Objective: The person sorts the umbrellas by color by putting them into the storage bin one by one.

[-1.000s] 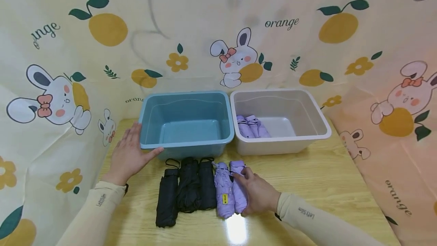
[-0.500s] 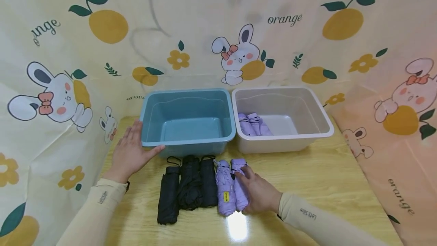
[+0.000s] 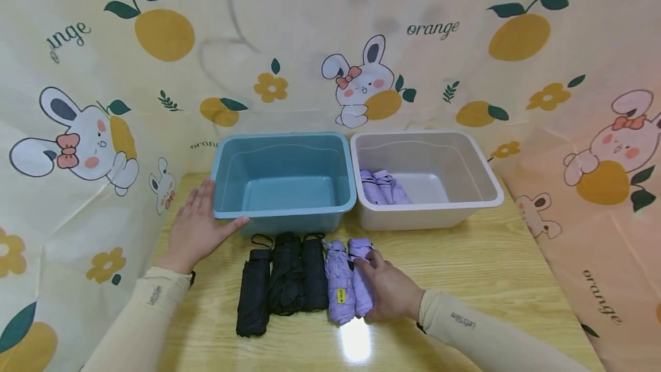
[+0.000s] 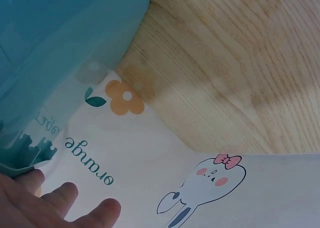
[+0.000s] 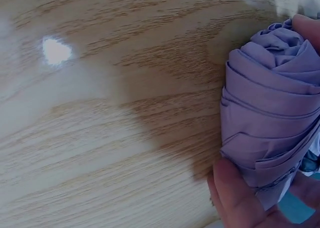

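My left hand [image 3: 193, 233] lies with its fingers spread along the left rim of the blue bin [image 3: 281, 211]; in the left wrist view its fingertips [image 4: 102, 215] are by the bin's edge. With my right hand [image 3: 391, 290] I grip the rightmost purple folding umbrella [image 3: 364, 296], which lies on the table. The right wrist view shows my fingers and thumb on both sides of its rolled purple cloth [image 5: 270, 105]. Just left of it lies another purple umbrella [image 3: 340, 280] with a yellow tag. Three black folding umbrellas [image 3: 287, 280] continue the row leftward.
A beige bin [image 3: 413, 220] stands right of the blue one, with purple umbrellas [image 3: 383, 188] in its left part. Both bins sit at the back of the wooden table [image 3: 465, 280], against a printed cloth [image 3: 289, 33]. The blue bin holds nothing visible.
The view has shifted slightly. Both hands, the umbrellas and the bins keep the same places relative to each other.
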### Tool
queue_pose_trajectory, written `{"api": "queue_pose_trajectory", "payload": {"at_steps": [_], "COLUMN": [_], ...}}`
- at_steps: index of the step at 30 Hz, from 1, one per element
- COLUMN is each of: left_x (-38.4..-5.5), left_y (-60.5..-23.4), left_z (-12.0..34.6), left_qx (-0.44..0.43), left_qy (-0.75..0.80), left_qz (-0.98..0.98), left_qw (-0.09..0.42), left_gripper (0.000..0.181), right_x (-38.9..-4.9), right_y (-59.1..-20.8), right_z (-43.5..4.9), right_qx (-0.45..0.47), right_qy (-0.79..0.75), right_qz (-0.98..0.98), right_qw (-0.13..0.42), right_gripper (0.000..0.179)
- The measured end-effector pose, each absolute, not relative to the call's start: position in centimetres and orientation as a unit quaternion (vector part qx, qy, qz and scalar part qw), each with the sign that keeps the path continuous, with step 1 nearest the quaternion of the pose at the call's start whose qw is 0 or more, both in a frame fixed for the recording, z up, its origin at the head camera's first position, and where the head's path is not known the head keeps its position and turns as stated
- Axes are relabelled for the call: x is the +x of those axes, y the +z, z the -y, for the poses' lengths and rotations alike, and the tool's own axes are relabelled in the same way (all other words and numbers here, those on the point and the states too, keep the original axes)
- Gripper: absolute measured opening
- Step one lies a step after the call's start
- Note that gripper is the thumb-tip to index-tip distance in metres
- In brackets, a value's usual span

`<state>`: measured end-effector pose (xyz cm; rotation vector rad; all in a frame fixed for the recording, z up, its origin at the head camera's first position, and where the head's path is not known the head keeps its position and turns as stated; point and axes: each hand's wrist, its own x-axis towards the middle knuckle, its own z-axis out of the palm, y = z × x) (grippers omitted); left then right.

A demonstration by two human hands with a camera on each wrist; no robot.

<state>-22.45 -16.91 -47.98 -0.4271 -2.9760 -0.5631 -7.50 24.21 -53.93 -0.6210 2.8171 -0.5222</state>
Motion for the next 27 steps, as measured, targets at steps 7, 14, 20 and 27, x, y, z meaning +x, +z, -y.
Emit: {"api": "queue_pose_trajectory", "payload": {"at_steps": [7, 14, 20, 27], "left_x": [-22.42, -22.56, -22.58, -22.64], "left_y": [-47.92, -47.81, -47.79, -47.76], "left_z": [17.08, 17.02, 17.04, 17.12], "left_qx": [-0.135, -0.134, -0.135, -0.134], "left_qy": [-0.186, -0.188, -0.184, -0.187], "left_qz": [0.973, 0.973, 0.973, 0.973], "left_qw": [0.03, 0.032, 0.028, 0.028], "left_gripper": [0.12, 0.12, 0.12, 0.12], "right_x": [-7.51, -7.64, -7.77, -8.11], "right_y": [-53.99, -53.63, -53.43, -53.82], "right_z": [-24.23, -24.11, -23.99, -24.31], "right_qx": [-0.214, -0.214, -0.218, -0.232], "right_qy": [-0.185, -0.19, -0.174, -0.183], "right_qz": [-0.954, -0.953, -0.953, -0.951], "right_qw": [0.104, 0.098, 0.114, 0.088], "right_gripper": [0.119, 0.118, 0.119, 0.116]}}
